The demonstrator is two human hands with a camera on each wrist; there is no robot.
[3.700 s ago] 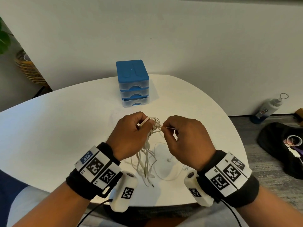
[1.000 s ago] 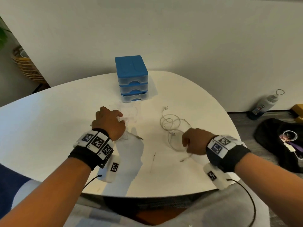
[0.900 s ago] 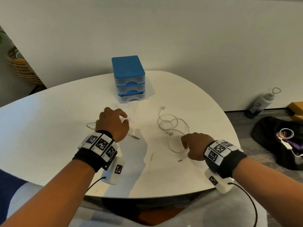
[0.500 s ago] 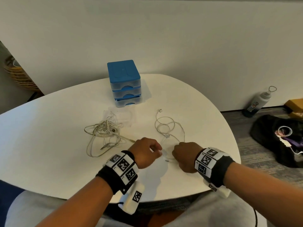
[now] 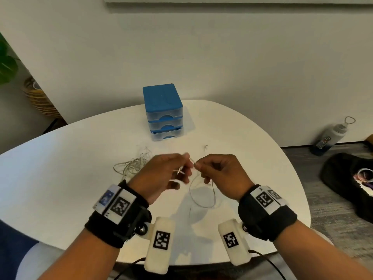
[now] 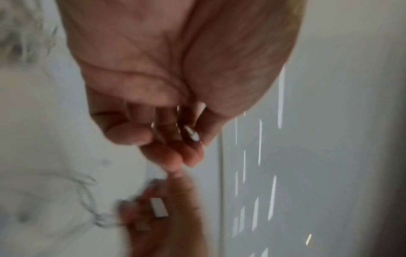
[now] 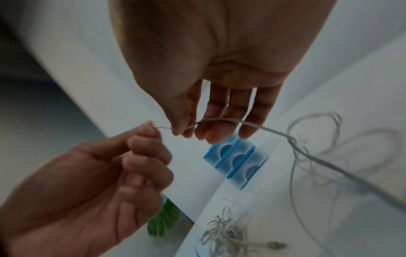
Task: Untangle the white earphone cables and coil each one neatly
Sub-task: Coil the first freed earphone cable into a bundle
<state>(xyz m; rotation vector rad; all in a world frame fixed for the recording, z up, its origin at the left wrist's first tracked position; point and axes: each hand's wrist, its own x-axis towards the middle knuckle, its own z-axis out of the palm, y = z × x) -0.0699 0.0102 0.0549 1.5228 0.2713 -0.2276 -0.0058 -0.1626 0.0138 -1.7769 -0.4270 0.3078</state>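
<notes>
I hold one white earphone cable (image 5: 201,196) up over the white table (image 5: 60,178). My left hand (image 5: 187,168) pinches its end, and the plug (image 6: 191,133) shows between the curled fingers. My right hand (image 5: 198,166) pinches the same cable (image 7: 219,120) a short way along, between thumb and fingers. The rest hangs in a loop below the hands and trails to the table on the right. One earbud (image 5: 205,146) lies beyond the hands. A second earphone cable (image 5: 133,165) lies in a loose bunch on the table, left of my left hand.
A small blue drawer unit (image 5: 163,112) stands at the back of the table. On the floor to the right are a water bottle (image 5: 331,136) and a black bag (image 5: 349,184). At far left, a basket (image 5: 40,98) and a plant.
The hands laid the two cables apart on the table. They then met at the near end of the right cable and have now lifted it.
</notes>
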